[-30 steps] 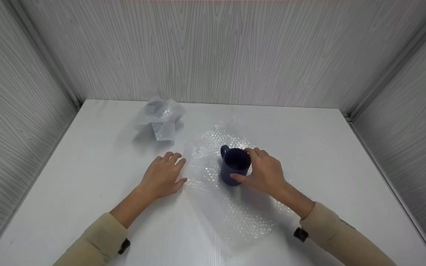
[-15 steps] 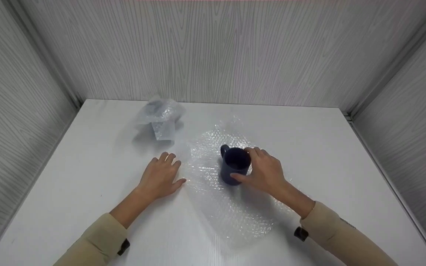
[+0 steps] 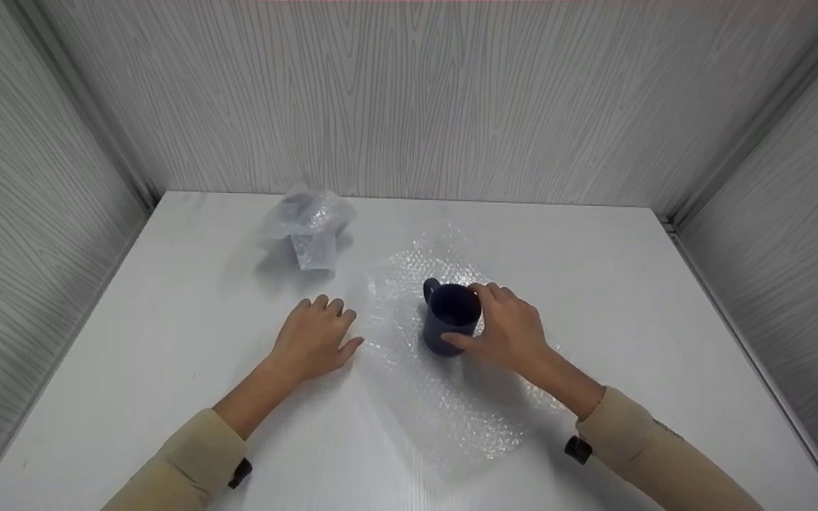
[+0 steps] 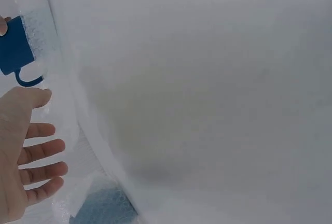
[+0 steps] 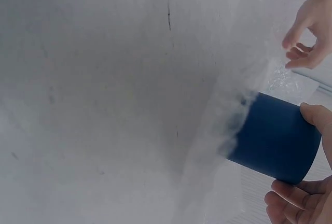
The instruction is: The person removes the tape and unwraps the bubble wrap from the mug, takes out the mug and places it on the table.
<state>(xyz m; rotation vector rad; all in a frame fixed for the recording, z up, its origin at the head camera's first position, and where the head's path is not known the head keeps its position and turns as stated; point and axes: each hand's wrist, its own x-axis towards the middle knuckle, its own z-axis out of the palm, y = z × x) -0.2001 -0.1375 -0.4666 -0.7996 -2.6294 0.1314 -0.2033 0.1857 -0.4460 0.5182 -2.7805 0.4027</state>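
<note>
A dark blue mug stands upright on a sheet of clear bubble wrap, its handle toward the back left. My right hand holds the mug near its rim, thumb on the near side and fingers on the far side; the right wrist view shows the mug's plain blue side. At the sheet's left edge is my left hand, palm down, fingers slightly bent. In the left wrist view its thumb and fingers are apart with nothing held between them; whether they touch the wrap I cannot tell.
A bundle of bubble wrap round something bluish stands at the back left of the white table. Grey wood-grain panels rise behind the table and along both sides.
My left hand shifted slightly left, then back right, and its fingers are now a little more bent. The glints on the wrap's left part changed. My right hand and the mug stayed put.
</note>
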